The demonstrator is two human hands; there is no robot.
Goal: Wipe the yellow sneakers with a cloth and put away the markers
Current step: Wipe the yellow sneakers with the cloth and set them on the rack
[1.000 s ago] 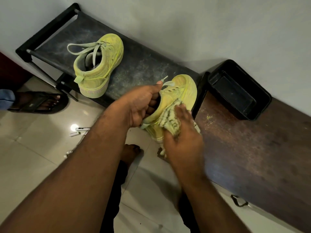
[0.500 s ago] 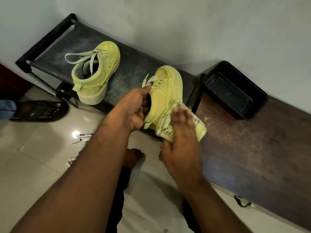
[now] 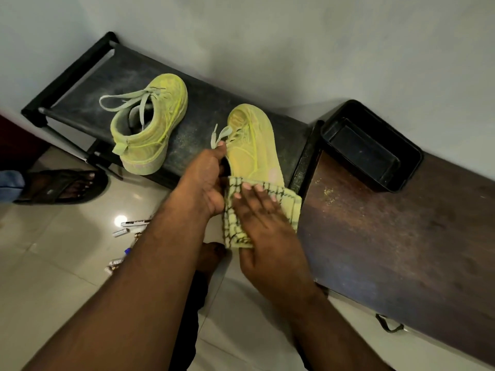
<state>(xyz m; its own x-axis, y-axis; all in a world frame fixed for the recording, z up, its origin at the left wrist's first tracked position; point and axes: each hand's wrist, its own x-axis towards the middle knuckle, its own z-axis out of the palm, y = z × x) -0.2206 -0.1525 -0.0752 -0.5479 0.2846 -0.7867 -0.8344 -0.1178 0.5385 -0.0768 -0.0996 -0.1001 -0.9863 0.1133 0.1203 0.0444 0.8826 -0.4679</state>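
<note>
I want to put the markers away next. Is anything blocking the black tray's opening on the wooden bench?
Nothing visible does. The black tray stands open-topped on the wooden bench and looks empty. The markers lie on the floor tiles, left of the left hand's forearm.

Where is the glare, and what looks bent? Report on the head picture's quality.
Head view: one bright glare spot on the floor tiles beside the markers; wide-angle lens bows the black rack and wooden bench; dim, soft light; forearms in the foreground look oversized.
</note>
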